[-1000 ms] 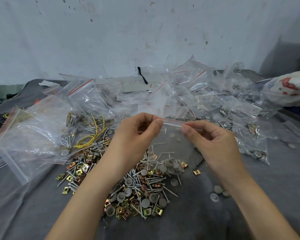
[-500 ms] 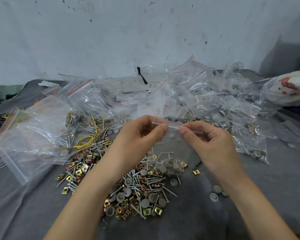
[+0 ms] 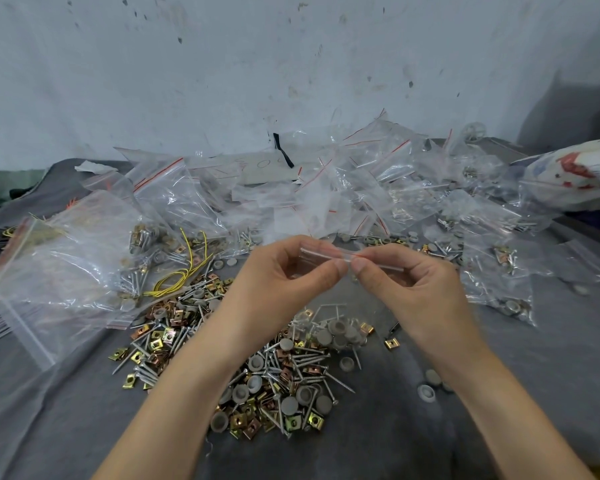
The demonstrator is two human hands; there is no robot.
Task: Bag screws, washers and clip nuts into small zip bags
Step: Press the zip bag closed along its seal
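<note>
Each grip is clamped on the zip edge of the small clear plastic zip bag (image 3: 321, 253): left hand (image 3: 284, 275) and right hand (image 3: 407, 289) pinch it thumb-to-thumb, probably working the seal, above the loose pile of silver screws, grey washers and brass clip nuts (image 3: 274, 368).

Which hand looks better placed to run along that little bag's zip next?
Probably the right hand: its fingers pinch the zip strip mid-length, with the rest running its way; the left hand anchors the end.
</note>
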